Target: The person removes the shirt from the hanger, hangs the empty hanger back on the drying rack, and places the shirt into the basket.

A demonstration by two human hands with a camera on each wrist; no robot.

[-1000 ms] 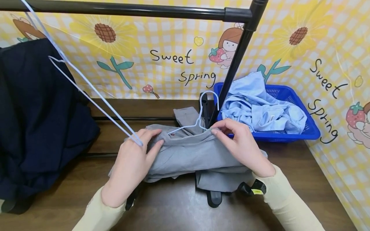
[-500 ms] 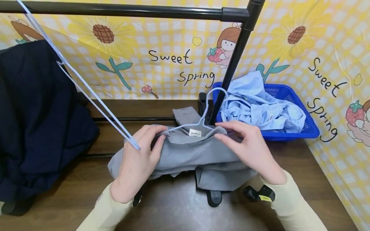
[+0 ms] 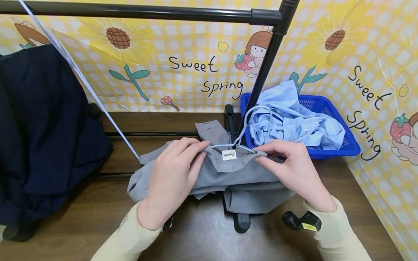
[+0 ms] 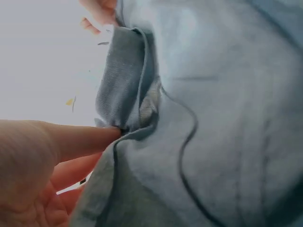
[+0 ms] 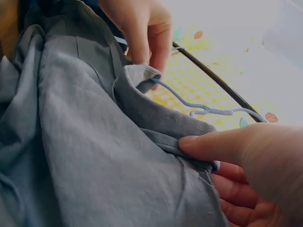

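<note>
A grey collared shirt (image 3: 241, 177) hangs bunched between my hands in the head view, a white label (image 3: 229, 154) showing inside its neck. The hook of a pale blue hanger (image 3: 245, 121) comes up out of the neck opening and leans right; the rest of it is inside the cloth. My left hand (image 3: 173, 177) pinches the left side of the collar between thumb and fingers. On the other side, my right hand (image 3: 295, 168) pinches the collar too. The right wrist view has that thumb (image 5: 208, 142) on top of the collar (image 5: 161, 106), fingers beneath.
A second pale blue hanger (image 3: 88, 87) slants down from the black rail (image 3: 147, 9) to the shirt's left side. Dark navy clothing (image 3: 42, 141) hangs at left. Right of the rack's post, a blue basket (image 3: 351, 146) holds light blue clothing (image 3: 294, 119).
Both hands have shifted right along with the collar, which now gapes to show the label. The hanger's hook has tipped right, and the second hanger's lower end no longer overlaps my left hand.
</note>
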